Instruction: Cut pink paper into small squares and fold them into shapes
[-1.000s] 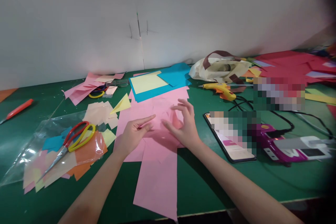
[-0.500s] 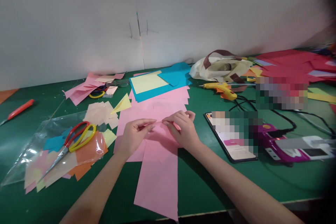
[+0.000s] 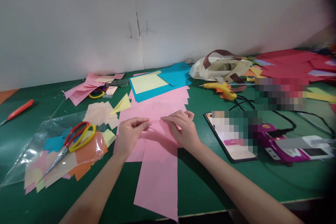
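My left hand (image 3: 133,133) is closed, thumb and index finger pinching the upper edge of a pink paper sheet (image 3: 157,129). Along the same edge, my right hand (image 3: 183,127) pinches the paper too, with a small gap between the two sets of fingertips. The held sheet is tilted up and casts a shadow on the pink sheets below; its lower outline blends into them. A long pink strip (image 3: 159,185) lies under it, reaching the table's front edge. Beyond the hands lie blue paper (image 3: 175,73) and a pale yellow sheet (image 3: 149,82).
Left are scissors (image 3: 67,147) on a clear bag (image 3: 28,154) of paper scraps, and a red-handled tool (image 3: 21,109). Right are a phone (image 3: 233,147), a purple power strip (image 3: 275,143) with black cables, a yellow glue gun (image 3: 223,89) and a cloth bag (image 3: 217,68).
My left hand has slid a little left along the paper's edge, widening the gap between the fingertips. My right hand has barely shifted and keeps its pinch.
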Available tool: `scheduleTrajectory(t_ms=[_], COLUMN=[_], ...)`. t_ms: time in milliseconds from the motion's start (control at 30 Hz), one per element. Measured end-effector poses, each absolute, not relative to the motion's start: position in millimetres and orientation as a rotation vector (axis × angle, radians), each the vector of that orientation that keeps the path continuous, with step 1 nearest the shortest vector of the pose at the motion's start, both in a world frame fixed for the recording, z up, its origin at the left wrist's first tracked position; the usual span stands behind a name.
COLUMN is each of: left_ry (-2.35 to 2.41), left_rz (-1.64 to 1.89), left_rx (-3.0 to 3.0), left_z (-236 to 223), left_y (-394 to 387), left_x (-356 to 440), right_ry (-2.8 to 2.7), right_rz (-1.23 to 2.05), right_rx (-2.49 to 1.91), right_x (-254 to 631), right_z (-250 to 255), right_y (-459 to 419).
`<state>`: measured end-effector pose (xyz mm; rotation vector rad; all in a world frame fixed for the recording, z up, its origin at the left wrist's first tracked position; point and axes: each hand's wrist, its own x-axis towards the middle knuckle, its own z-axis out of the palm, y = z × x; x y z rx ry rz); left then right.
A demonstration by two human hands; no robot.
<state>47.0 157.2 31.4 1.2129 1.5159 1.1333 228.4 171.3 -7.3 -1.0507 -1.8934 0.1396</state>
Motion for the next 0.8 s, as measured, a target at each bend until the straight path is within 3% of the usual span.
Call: scheduleTrajectory(t_ms=[800], left_ry=[1.214], left_rz=[1.432], left_rx=[0.863], left_z=[18.1], left_y=[168.7], left_x=[43.3], right_ry=[-1.856], right_rz=[0.1], right_rx=[-1.007], right_x=[228.5], right_z=[-6.7], right_y=[171.1])
